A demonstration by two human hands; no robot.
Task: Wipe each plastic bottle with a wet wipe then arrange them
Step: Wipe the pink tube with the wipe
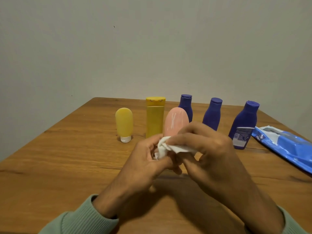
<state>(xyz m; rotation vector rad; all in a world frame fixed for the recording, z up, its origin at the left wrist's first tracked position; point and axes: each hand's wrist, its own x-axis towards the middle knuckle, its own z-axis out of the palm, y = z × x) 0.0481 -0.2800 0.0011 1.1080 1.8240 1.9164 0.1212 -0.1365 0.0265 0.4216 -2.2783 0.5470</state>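
Observation:
My left hand [148,159] grips the lower end of a pink squeeze bottle [176,121], which points up and away; its cap is hidden in my fingers. My right hand [207,149] pinches a crumpled white wet wipe [166,146] against the bottle's lower part. Behind, on the wooden table [67,149], stand a small yellow bottle [124,124] on its white cap, a tall yellow bottle [155,115] and three blue bottles [185,105], [212,114], [243,125].
A blue wet-wipe pack [285,146] lies flat at the right, near the table's right edge. A plain wall rises behind the table's far edge. Bare wood stretches to the left of the bottles.

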